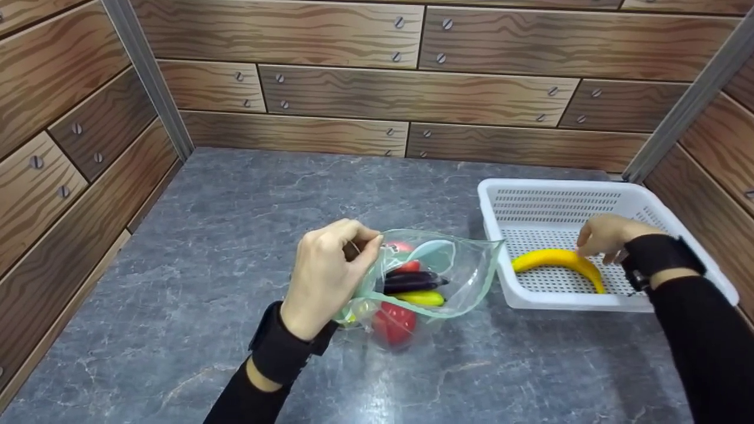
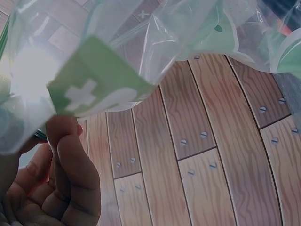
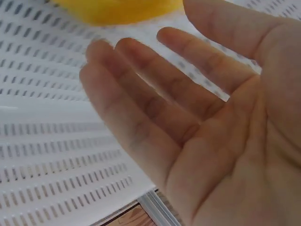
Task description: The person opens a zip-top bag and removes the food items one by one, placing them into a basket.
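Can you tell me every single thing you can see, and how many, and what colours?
bag: one, clear with green, over the table, pinched by the left hand
red things: at least two, red, in the bag
eggplant: one, dark purple, in the bag
yellow veggie: one, yellow, in the bag, kind unclear
basket: one, white, right side
banana: one, yellow, in the basket
table: one, grey, underneath
walls: three, brown, left, back and right
posts: two, grey, corners
wristbands: two, black, wrists
sleeves: two, black, arms
left hand: one, bare, at the bag
right hand: one, bare, by the banana
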{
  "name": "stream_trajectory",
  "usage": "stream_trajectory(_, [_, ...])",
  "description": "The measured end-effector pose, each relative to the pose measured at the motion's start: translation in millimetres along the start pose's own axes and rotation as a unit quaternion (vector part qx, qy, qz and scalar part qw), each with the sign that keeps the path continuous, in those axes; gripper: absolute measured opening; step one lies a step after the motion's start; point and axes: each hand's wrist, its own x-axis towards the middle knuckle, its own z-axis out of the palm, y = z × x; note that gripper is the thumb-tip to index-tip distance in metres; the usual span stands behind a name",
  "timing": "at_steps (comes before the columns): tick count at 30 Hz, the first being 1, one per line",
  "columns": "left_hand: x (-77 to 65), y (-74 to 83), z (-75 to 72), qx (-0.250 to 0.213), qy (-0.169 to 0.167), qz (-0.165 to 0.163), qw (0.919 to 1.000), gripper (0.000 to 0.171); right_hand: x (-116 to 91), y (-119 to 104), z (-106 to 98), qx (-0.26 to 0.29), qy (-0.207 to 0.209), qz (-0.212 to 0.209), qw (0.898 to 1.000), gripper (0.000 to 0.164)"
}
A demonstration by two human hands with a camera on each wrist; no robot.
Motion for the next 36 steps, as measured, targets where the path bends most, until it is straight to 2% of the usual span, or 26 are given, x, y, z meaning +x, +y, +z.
stream_trajectory(3, [0.3, 0.5, 0.3, -0.002, 0.0, -0.001, 1.0, 0.006, -10, -10, -6, -0.027, 0.084, -0.05, 0.995, 0.039])
stream_trajectory(7, [0.6, 0.7, 0.6, -0.004, 0.001, -0.001, 1.0, 0.005, -28, -40, -14, -0.072, 0.181, -0.107, 0.975, 0.032])
stream_trajectory(15, [-0.2, 0.3, 1.7, -0.003, 0.007, 0.004, 1.0, 0.006, -89, -110, -22, -0.117, 0.265, -0.173, 0.941, 0.019])
stream_trajectory(18, [0.1, 1.1, 2.1, -0.005, 0.006, 0.004, 1.0, 0.006, -114, -131, -16, -0.122, 0.3, -0.236, 0.916, 0.015])
stream_trajectory(23, [0.7, 1.9, 2.2, -0.004, 0.0, 0.005, 1.0, 0.006, -145, -172, 2, -0.105, 0.347, -0.365, 0.858, 0.023])
stream_trajectory(27, [0.6, 2.1, 1.9, -0.005, 0.001, 0.005, 1.0, 0.006, -150, -206, 16, -0.1, 0.338, -0.434, 0.829, 0.021])
stream_trajectory(28, [0.6, 2.2, 1.8, -0.005, 0.002, 0.005, 1.0, 0.006, -148, -213, 19, -0.103, 0.331, -0.445, 0.825, 0.02])
stream_trajectory(30, [0.6, 2.3, 1.7, -0.005, 0.005, 0.004, 1.0, 0.006, -144, -227, 25, -0.108, 0.312, -0.455, 0.827, 0.016])
stream_trajectory(36, [0.3, 3.0, 1.9, -0.008, 0.004, 0.002, 1.0, 0.006, -115, -255, 40, -0.119, 0.246, -0.448, 0.851, 0.011])
